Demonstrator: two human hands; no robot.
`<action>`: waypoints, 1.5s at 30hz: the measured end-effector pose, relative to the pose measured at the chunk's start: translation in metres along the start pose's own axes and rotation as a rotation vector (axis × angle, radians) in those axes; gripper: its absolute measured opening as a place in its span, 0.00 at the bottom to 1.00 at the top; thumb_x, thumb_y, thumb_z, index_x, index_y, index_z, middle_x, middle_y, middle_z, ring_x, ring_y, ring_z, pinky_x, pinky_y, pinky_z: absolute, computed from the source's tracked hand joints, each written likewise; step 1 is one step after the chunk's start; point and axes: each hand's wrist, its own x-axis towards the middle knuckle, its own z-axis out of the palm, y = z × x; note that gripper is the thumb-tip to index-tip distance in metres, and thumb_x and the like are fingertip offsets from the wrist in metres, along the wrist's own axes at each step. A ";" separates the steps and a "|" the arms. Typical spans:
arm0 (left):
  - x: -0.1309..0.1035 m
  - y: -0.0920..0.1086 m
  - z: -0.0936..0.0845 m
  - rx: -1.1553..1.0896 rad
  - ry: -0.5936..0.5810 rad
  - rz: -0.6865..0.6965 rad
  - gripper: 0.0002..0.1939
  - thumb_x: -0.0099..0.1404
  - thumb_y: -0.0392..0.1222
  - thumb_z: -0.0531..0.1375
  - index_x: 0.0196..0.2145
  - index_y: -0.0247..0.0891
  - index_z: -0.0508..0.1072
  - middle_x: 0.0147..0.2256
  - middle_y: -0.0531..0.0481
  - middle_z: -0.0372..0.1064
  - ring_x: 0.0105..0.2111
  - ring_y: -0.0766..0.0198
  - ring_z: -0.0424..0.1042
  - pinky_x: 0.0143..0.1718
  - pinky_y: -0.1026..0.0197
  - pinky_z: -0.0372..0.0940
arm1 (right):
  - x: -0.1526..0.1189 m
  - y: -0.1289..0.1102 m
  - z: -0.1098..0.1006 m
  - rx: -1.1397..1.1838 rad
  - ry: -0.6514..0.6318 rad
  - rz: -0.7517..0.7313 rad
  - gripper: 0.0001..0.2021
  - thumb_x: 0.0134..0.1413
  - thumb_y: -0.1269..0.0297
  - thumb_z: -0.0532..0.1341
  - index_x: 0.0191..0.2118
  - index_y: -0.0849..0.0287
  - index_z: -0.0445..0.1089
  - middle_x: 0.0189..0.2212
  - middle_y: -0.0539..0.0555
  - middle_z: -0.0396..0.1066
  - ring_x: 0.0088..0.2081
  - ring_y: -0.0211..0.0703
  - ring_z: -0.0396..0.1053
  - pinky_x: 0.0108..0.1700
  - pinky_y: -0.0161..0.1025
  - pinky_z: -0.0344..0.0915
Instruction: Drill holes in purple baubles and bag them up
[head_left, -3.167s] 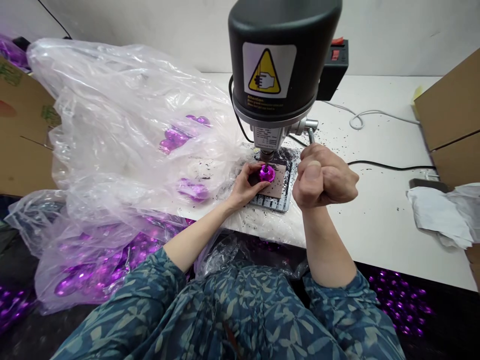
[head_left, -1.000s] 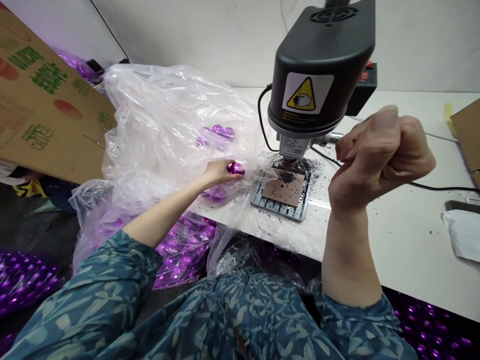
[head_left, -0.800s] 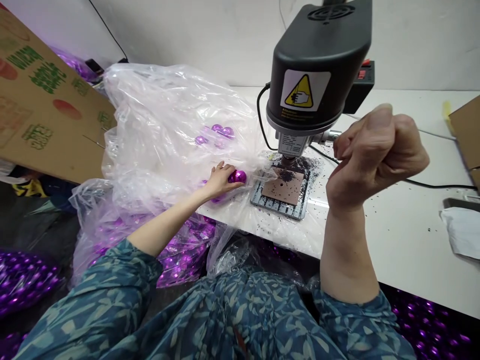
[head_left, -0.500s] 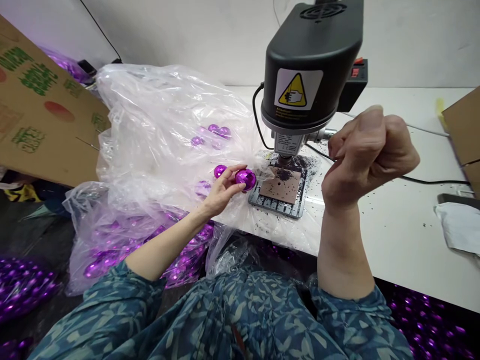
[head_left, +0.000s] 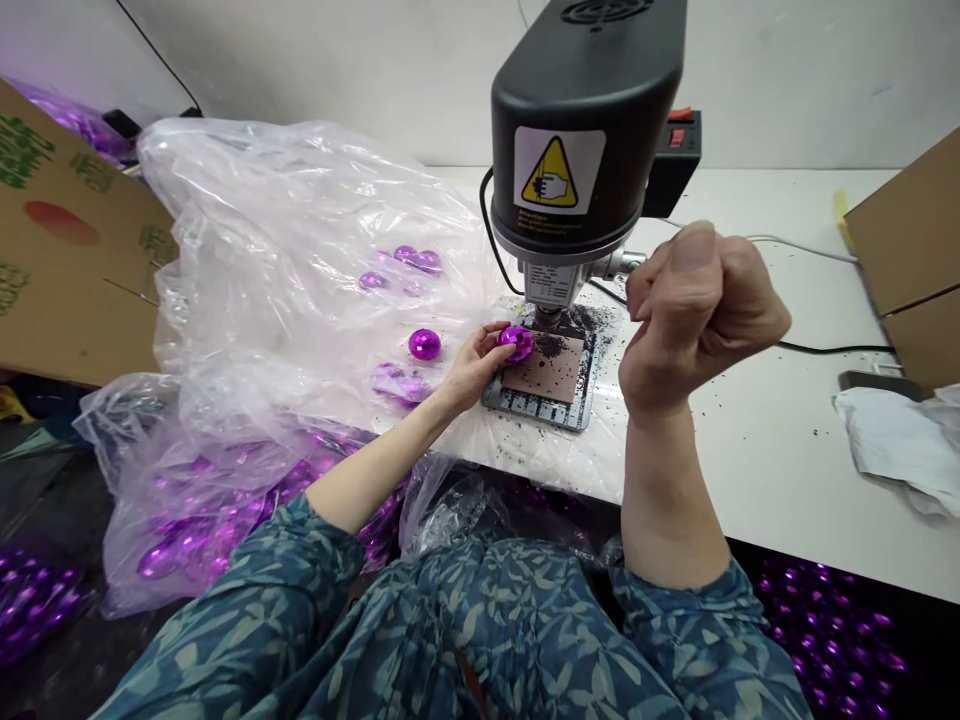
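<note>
My left hand (head_left: 480,362) pinches a shiny purple mirror-faceted ball (head_left: 517,343) between thumb and fingers. The ball is over the left edge of the brown plate on the base (head_left: 534,410) of a small black drill press (head_left: 585,130), left of and slightly below the chuck (head_left: 550,317). My right hand (head_left: 694,310) is closed in a fist at the right of the machine, at the end of its silver feed lever (head_left: 621,262); the grip itself is hidden by the fingers. Another purple ball (head_left: 424,344) lies to the left of my left hand.
Clear plastic bags (head_left: 300,230) with purple balls cover the left of the white table (head_left: 757,450). Dark shavings (head_left: 555,345) are scattered on the plate. A printed carton (head_left: 82,250) stands left, another carton (head_left: 915,260) right. A cable (head_left: 832,347) crosses the tabletop.
My left hand has moved right with the purple ball, from beside the base to over the plate, away from the loose ball. My right hand stays at the lever. The whole view has shifted.
</note>
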 end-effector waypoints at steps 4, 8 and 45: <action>0.011 -0.005 0.002 0.118 -0.033 0.098 0.30 0.55 0.55 0.72 0.48 0.40 0.67 0.43 0.46 0.77 0.47 0.56 0.76 0.55 0.50 0.67 | 0.002 -0.001 0.000 0.108 -0.009 -0.059 0.26 0.65 0.56 0.59 0.21 0.57 0.46 0.14 0.45 0.45 0.15 0.33 0.48 0.20 0.39 0.43; 0.012 -0.008 0.002 0.180 -0.106 0.154 0.29 0.54 0.55 0.73 0.47 0.40 0.67 0.45 0.45 0.76 0.47 0.56 0.75 0.53 0.50 0.68 | 0.002 0.000 0.000 0.170 -0.015 -0.148 0.24 0.65 0.64 0.58 0.21 0.59 0.45 0.14 0.44 0.45 0.14 0.30 0.48 0.19 0.37 0.42; 0.003 -0.034 0.025 0.381 -0.070 0.396 0.28 0.56 0.53 0.70 0.50 0.41 0.66 0.50 0.42 0.69 0.53 0.52 0.70 0.58 0.47 0.65 | 0.024 -0.012 0.012 -0.011 0.001 0.084 0.29 0.65 0.48 0.59 0.21 0.56 0.43 0.16 0.45 0.42 0.17 0.32 0.45 0.24 0.39 0.45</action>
